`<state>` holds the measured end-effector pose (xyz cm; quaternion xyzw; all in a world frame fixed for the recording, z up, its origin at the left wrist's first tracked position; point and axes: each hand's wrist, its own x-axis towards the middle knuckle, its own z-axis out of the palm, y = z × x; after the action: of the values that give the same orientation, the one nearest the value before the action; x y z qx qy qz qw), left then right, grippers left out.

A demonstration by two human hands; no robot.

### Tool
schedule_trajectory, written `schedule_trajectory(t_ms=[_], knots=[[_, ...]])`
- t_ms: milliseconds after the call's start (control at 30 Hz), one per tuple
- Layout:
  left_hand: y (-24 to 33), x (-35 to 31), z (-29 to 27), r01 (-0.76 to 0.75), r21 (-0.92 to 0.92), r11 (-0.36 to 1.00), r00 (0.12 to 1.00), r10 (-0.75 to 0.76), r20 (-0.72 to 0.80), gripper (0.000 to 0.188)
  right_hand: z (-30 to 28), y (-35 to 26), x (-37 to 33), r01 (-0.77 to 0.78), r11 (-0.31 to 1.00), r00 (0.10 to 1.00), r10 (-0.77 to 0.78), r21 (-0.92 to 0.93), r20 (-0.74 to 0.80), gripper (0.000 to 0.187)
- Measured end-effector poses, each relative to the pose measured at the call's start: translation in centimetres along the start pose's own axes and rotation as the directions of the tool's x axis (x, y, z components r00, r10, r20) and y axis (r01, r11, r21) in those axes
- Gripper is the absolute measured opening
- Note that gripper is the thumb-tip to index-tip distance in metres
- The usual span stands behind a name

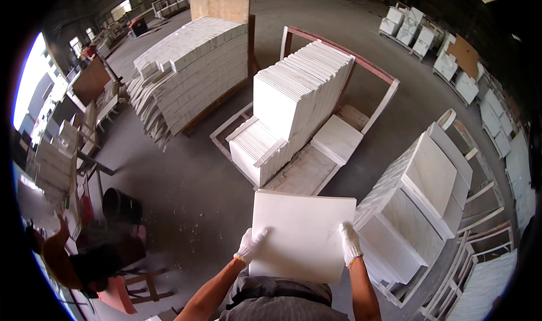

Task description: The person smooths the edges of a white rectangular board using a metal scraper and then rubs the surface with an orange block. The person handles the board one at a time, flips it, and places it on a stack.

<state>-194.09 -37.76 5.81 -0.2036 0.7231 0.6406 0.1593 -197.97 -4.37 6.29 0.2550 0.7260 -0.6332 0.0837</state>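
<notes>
A square white stone tile (302,230) is held in front of my waist, its far edge tipped away from me. My left hand (251,244), in a white knit glove, grips its left edge with the thumb on top. On the opposite edge my right hand (350,243), gloved the same way, is closed with the thumb on the face. The fingers beneath the tile are hidden. Just beyond it stands a rack holding a tall stack of upright white tiles (282,103) and a lower row of tiles (248,151).
At the right is a block of stacked marble slabs (418,208). A long pile of tiles (197,67) stands at the far left, backed by a wooden board (220,3). A black bucket (121,206) and a seated person (93,259) are at the left. Empty metal frames (474,270) stand lower right.
</notes>
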Motion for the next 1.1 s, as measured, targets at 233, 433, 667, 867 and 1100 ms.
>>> schedule_trajectory(t_ms=[233, 433, 667, 867, 1100], knots=[[6.2, 9.8, 0.4, 0.113, -0.099, 0.989, 0.978, -0.092, 0.187, 0.071, 0.9, -1.3, 4.8, 0.025, 0.993, 0.988, -0.007, 0.117, -0.156, 0.05], [10.5, 17.4, 3.5, -0.031, -0.128, 0.991, 0.953, 0.068, 0.294, 0.057, -1.3, -1.2, 10.2, -0.051, 0.998, 0.968, 0.06, 0.045, -0.244, 0.055], [17.7, 25.8, 10.4, 0.037, -0.018, 0.999, 0.922, -0.027, 0.387, 0.07, -3.3, -3.9, 20.4, -0.078, 0.995, 0.94, 0.094, 0.061, -0.329, 0.054], [19.5, 33.0, 16.4, 0.146, 0.024, 0.989, 0.939, -0.146, 0.311, 0.063, -8.1, -11.9, 27.3, -0.193, 0.977, 0.926, 0.211, 0.09, -0.314, 0.053], [24.1, 38.3, 23.4, 0.23, 0.104, 0.968, 0.913, -0.251, 0.321, 0.059, -12.2, -12.0, 33.1, -0.276, 0.948, 0.884, 0.314, 0.156, -0.347, 0.057]])
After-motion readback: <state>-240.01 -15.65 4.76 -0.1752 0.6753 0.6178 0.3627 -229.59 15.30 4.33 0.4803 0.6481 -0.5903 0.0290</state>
